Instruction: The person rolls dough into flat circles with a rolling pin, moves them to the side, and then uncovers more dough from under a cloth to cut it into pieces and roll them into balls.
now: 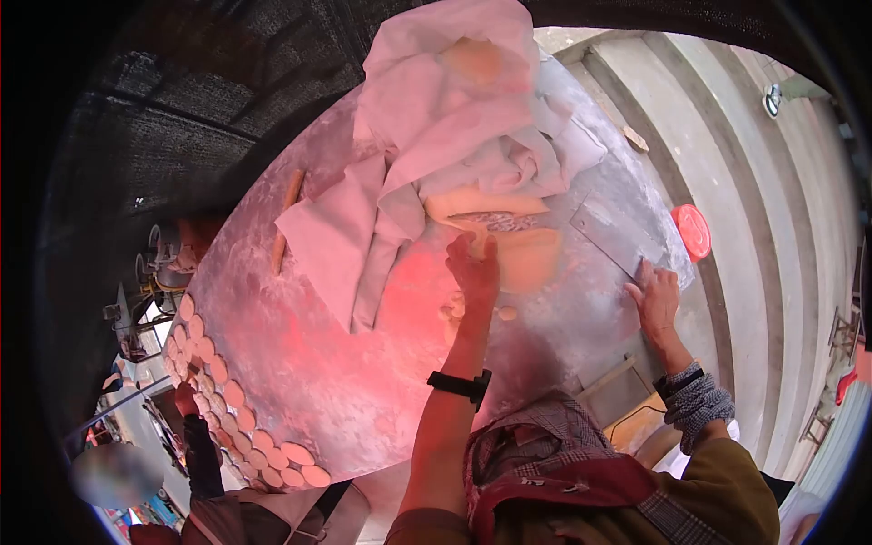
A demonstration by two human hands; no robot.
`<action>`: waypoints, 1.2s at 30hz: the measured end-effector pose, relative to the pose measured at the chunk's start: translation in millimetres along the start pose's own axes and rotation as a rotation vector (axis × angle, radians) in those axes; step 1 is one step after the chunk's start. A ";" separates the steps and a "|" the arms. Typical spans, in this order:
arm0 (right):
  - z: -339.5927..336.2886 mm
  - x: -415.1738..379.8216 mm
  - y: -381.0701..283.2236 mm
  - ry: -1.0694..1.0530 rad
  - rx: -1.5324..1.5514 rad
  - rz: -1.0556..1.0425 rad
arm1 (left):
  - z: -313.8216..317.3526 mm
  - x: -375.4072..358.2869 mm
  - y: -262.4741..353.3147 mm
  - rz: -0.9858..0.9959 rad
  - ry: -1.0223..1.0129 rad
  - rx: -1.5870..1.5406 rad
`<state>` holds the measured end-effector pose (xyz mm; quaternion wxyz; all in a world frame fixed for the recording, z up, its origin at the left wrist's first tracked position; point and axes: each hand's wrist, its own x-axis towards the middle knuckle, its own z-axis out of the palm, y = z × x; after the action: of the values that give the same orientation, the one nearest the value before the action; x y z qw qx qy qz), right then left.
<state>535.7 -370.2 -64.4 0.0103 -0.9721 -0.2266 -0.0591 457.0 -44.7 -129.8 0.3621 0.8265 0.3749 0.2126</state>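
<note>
My left hand (474, 265) is closed on the near left edge of a soft, pale dough mass (531, 259). The dough lies partly under a bunched cloth (463, 136), and a speckled, rough-textured strip (500, 221) shows along its opening. By my left wrist are a few small dough pieces (506, 313), some partly hidden by my arm. On the right, my right hand (656, 295) has its fingers at the near end of a wide, flat metal blade (619, 227) resting on the table; its grip is partly hidden.
A floured table (354, 381) spreads around my hands. A wooden rolling pin (288, 222) lies left of the cloth. Several round flat dough discs (234, 393) line the left edge, where another person's hand (186, 398) reaches in. A red-lidded container (691, 232) stands beyond the right edge, near steps (727, 191).
</note>
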 end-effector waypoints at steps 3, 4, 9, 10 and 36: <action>-6.3 18.4 -53.5 0.017 0.383 -0.035 | -27.0 -30.8 25.1 0.094 -0.078 -0.245; -0.9 24.8 -74.2 -0.080 0.683 0.062 | -30.8 -37.5 27.1 -0.050 -0.186 -0.490; 62.8 49.8 -168.0 -0.099 0.935 0.156 | -29.4 -4.6 -27.2 -0.391 -0.375 -0.506; 62.6 55.6 -185.1 -0.177 1.093 0.284 | -16.6 -14.5 -10.3 -0.381 -0.269 -0.442; 58.8 -66.4 -347.0 0.079 0.563 -0.446 | -312.4 -126.2 -211.6 -0.858 0.061 -0.987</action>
<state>329.7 -85.4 -133.0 0.2732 -0.8549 -0.4397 -0.0325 84.6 91.6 -98.0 0.7408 0.3341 0.5398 0.2197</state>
